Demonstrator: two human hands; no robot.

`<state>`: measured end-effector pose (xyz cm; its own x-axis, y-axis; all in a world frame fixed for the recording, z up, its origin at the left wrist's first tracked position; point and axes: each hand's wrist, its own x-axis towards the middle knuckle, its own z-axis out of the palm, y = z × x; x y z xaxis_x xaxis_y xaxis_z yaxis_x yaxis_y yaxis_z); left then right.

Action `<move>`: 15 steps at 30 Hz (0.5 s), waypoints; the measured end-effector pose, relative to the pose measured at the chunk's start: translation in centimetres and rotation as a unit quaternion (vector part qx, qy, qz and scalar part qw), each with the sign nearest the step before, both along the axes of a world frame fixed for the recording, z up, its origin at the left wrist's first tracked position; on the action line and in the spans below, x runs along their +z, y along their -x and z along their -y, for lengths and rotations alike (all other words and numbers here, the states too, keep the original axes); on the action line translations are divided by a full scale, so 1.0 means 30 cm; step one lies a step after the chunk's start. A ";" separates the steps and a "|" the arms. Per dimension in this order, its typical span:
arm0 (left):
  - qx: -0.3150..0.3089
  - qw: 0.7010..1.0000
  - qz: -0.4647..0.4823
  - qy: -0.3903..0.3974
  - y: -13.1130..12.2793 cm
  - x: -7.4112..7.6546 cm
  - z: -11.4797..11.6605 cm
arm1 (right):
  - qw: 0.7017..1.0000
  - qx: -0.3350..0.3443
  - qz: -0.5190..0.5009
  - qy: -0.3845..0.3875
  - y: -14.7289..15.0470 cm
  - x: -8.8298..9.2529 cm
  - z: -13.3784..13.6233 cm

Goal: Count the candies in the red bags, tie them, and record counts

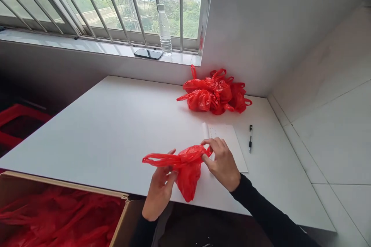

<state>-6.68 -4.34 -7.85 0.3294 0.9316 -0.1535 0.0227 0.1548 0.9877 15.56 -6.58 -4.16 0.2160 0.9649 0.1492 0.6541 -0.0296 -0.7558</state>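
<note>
Between my two hands, over the front edge of the white table, is a red plastic bag (188,173). One of its handle loops stretches out to the left and the body hangs down to a point. My left hand (159,189) is closed round the bag's left side, thumb in front and fingers partly hidden behind. On the other side, my right hand (220,161) pinches the bag's right end between thumb and fingers. Whether anything is inside the bag cannot be seen.
A pile of knotted red bags (216,92) lies at the table's back, by the wall. An open notebook (232,142) and a pen (251,139) lie right. A cardboard box (123,216) holding red bags stands front left. The windowsill bears a bottle (164,32) and a phone (148,54).
</note>
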 end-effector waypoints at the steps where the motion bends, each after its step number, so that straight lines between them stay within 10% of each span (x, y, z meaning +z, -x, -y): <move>1: -0.022 1.000 0.013 0.010 -0.007 0.016 0.001 | 1.000 -0.007 -0.008 0.005 0.006 0.001 0.001; 7: -0.073 0.996 0.047 0.038 -0.066 0.049 -0.014 | 0.978 0.132 -0.161 0.013 0.012 0.022 0.048; 15: 0.054 0.998 0.003 0.024 -0.107 0.029 0.002 | 0.976 0.138 -0.163 0.045 -0.037 -0.030 0.116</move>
<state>-3.48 -4.39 -7.00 0.2276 0.9534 -0.1980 -0.0024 0.2039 0.9790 16.66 -10.05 -5.05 -0.0314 0.9991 0.0275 0.3722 0.0372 -0.9274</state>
